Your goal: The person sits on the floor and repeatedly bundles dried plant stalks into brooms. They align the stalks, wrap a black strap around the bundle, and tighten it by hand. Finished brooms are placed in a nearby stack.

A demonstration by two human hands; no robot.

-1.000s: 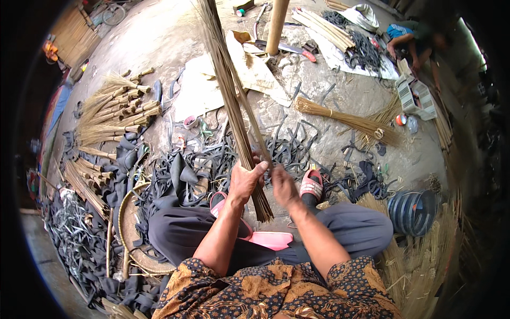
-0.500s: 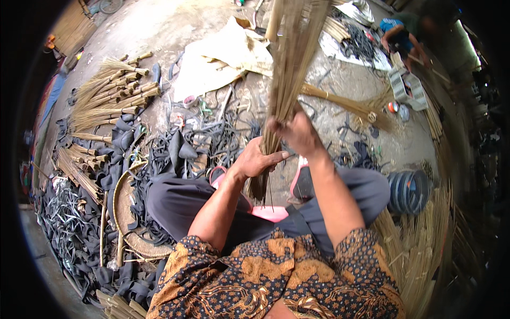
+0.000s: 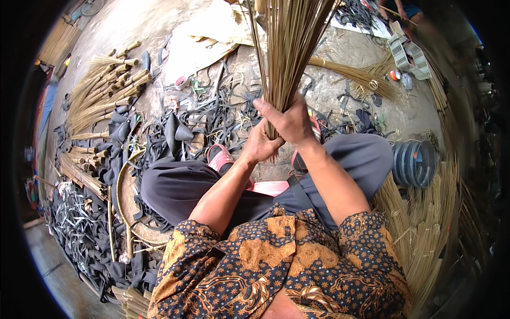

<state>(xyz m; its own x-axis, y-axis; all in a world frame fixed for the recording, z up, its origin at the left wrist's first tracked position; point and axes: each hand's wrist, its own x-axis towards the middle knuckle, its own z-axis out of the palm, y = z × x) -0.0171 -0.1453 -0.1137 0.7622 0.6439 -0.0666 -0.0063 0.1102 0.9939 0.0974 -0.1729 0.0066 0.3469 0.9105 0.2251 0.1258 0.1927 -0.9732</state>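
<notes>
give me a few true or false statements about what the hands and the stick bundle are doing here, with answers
1. Both hands grip the bundle of thin sticks near its lower end. True: the left hand and right hand close around it.
2. The bundle lies flat on the ground. False: it stands upright, fanning out upward.
3. Finished brooms lie to the person's left. True.
4. The right hand holds a knife. False: it holds only the sticks.
5. Black rubber strips litter the ground ahead. True.
</notes>
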